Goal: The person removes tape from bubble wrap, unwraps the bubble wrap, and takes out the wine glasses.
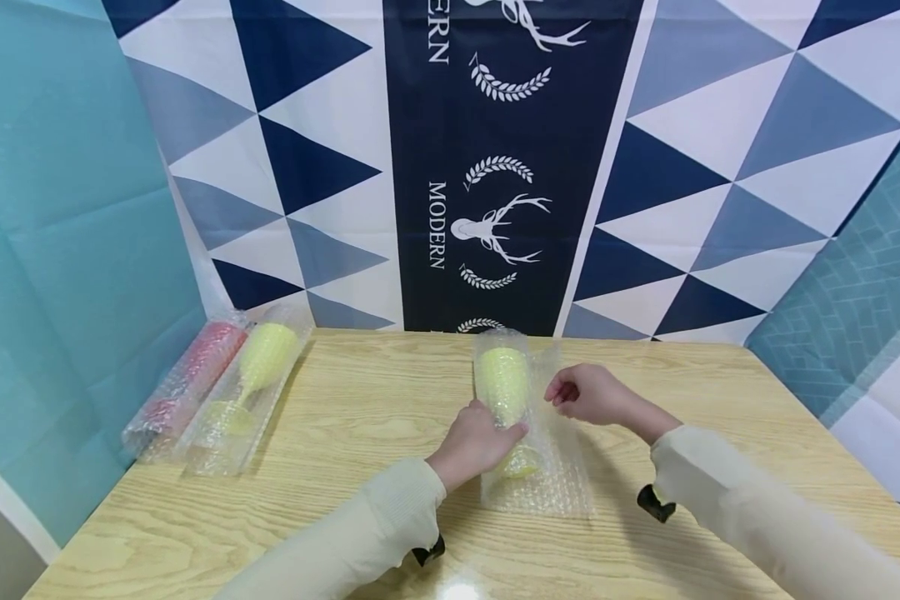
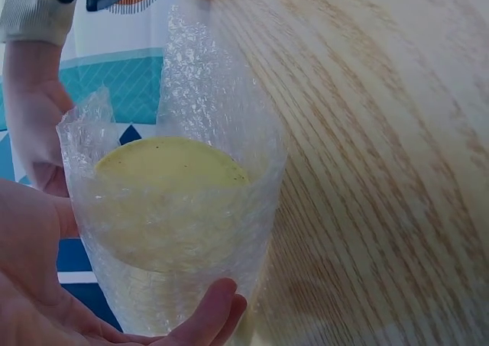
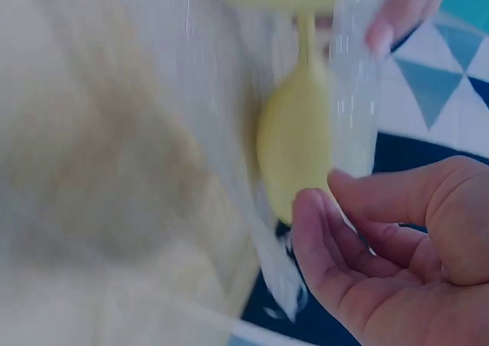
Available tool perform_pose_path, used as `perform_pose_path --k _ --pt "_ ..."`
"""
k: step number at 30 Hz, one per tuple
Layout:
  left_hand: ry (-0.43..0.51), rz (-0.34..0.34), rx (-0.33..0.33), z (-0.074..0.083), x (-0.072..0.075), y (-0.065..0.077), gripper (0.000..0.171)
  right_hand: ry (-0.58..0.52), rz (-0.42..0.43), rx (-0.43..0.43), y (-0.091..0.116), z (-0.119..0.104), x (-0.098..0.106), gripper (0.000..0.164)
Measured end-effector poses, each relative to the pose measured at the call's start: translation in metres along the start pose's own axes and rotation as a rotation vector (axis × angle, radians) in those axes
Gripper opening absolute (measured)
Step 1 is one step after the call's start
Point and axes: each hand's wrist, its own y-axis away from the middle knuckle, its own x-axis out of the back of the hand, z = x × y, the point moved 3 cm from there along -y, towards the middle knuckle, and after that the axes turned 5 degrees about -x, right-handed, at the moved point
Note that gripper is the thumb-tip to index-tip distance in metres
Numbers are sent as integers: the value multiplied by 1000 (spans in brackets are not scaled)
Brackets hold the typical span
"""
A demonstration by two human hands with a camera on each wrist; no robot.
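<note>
A yellow goblet (image 1: 504,375) lies on the table in bubble wrap (image 1: 551,475), its bowl toward the wall and its foot toward me. My left hand (image 1: 474,443) grips it through the wrap about the stem. The left wrist view shows the round yellow foot (image 2: 176,166) behind the clear film. Just right of the goblet, my right hand (image 1: 591,395) hovers by the loose flap of wrap. In the right wrist view its fingers (image 3: 317,243) are loosely bent, thumb near the forefinger, with nothing visible between them.
On the left of the table lie another yellow goblet (image 1: 266,358) in bubble wrap and a red item (image 1: 206,358) wrapped the same way, side by side. A patterned cloth wall (image 1: 330,167) stands behind the wooden table (image 1: 375,392).
</note>
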Motion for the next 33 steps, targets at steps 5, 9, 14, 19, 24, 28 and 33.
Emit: perform_pose_path --k 5,9,14,19,24,28,33 --pt "-26 6 10 0 1 -1 77 -23 -84 64 7 -6 -21 16" --pt "-23 17 16 0 3 0 79 36 -88 167 9 -6 -35 15" --pt "-11 23 15 -3 3 1 75 107 -43 251 13 -3 -50 20" --pt "-19 19 -5 -5 3 0 74 207 -1 340 22 2 -57 19" --pt "-17 17 -11 -5 1 0 71 320 22 379 33 6 -59 31" --pt "-10 18 -8 -5 1 0 72 366 66 426 42 9 -61 22" --pt "-8 19 -2 -5 0 -1 74 379 84 466 49 14 -63 21"
